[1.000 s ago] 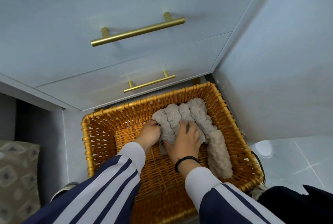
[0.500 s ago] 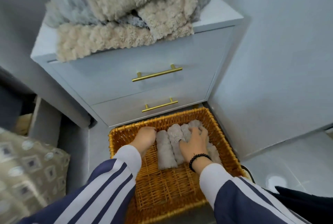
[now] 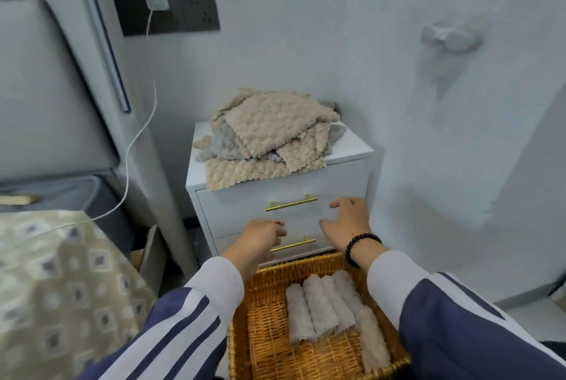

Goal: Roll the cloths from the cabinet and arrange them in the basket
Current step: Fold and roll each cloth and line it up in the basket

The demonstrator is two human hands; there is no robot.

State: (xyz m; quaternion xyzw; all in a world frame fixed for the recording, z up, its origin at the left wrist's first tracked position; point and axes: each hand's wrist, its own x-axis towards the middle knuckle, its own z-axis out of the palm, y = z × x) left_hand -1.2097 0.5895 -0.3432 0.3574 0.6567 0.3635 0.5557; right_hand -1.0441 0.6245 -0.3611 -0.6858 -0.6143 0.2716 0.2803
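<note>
1. Honey-orange wicker basket [image 3: 269, 333] holding pale grey-beige rolled cloths [image 3: 324, 306].
2. Beige and grey-blue fluffy cloths [image 3: 269, 131] heaped on a white cabinet [image 3: 232, 211] with brass-gold drawer handles [image 3: 291, 204].
3. Navy sleeves [image 3: 183, 327] with white stripes and white cuffs.
4. Black bead bracelet [image 3: 361, 243].
5. Tan bedspread [image 3: 61, 288] patterned with grey diamonds.
6. Black socket panel [image 3: 183, 14], white charging cable [image 3: 144, 122], pale grey wall [image 3: 337, 43].

Both empty hands [image 3: 309, 229] before the cabinet [image 3: 346, 183], cloths [image 3: 269, 137] piled atop, rolled cloths [image 3: 324, 303] in basket [image 3: 269, 330]

Five rolled cloths [image 3: 320, 306], one basket [image 3: 269, 333], two drawer handles [image 3: 291, 204].
</note>
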